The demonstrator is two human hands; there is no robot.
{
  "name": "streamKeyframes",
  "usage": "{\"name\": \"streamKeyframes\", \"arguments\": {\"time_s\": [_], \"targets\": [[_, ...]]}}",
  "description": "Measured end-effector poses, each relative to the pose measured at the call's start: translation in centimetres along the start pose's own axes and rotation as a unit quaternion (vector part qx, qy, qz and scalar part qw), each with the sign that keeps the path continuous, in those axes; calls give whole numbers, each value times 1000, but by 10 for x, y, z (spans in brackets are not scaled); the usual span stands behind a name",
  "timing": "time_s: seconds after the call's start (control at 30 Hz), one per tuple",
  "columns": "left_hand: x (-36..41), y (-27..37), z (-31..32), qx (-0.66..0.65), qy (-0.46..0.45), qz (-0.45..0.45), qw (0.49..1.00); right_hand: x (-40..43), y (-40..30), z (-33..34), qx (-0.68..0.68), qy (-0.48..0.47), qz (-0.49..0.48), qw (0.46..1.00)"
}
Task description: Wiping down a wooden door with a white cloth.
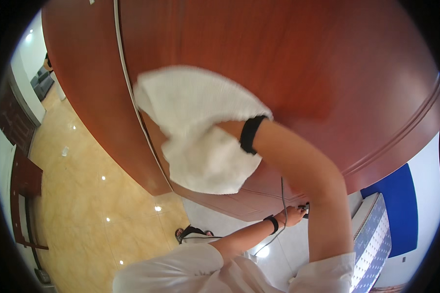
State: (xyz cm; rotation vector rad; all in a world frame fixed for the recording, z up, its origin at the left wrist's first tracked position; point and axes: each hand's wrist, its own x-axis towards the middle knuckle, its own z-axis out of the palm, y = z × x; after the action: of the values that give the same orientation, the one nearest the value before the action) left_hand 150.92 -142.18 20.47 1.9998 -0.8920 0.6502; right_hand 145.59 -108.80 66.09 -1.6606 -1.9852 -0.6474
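Observation:
A white cloth (201, 95) lies spread against the face of a reddish-brown wooden door (220, 36). My right hand (230, 127) is on the cloth, its fingers hidden in the folds, and both look blurred. A black band circles that wrist. Lower down, my left hand (295, 216) grips a door handle (306, 210) at the door's edge, partly covered by my fingers. This wrist also wears a black band. A thin dark cable (283, 197) hangs between my arms and crosses in front of the left wrist.
Yellowish glossy tiles (95, 197) cover the floor at left, grey tiles (278, 252) the floor below the door. At right stand a patterned mattress (370, 227) and a blue headboard (397, 212). Brown wooden furniture (27, 175) and a grey sofa (42, 84) are at far left.

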Motion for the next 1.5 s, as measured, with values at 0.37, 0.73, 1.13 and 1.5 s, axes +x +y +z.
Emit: {"name": "streamKeyframes", "arguments": {"time_s": [0.37,0.73,1.13,1.5], "targets": [[11,7,-12,14,-20,77,997,-46,-2,-69,-71,75,-56,993],[10,33,-40,62,-231,-93,966,-68,21,-177,-394,96,-15,914],[-7,37,-21,81,-156,-12,984,-225,42,-380,-670,271,31,691],[-12,37,-33,38,-175,-35,983,-316,52,-361,-586,347,264,683]]}}
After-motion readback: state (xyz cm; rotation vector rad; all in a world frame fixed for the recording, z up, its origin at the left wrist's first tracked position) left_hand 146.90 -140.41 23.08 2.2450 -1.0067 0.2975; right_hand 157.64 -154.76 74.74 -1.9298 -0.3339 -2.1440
